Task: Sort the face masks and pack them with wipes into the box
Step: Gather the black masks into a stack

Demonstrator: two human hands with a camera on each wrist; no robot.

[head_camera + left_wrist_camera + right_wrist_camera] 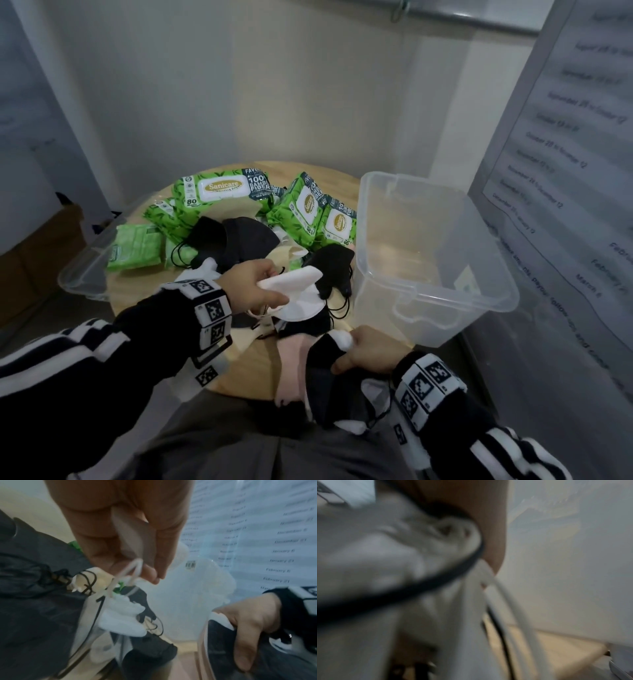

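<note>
- The box on the right is clear, smooth plastic with a slight gloss.
- The wipes packs at the far side are glossy green plastic film.
- The face masks are matt black and white cloth.
- The surface is pale, smooth wood.

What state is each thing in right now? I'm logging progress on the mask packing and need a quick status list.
clear box: open, upright, no packs or masks visible inside.
wipe packs: flip lids closed, still on the table.
white mask: lifted, pinched by the left hand.
bundle of masks: black and white mixed, gripped by the right hand.
black masks: loose in a heap, ear loops tangled.
</note>
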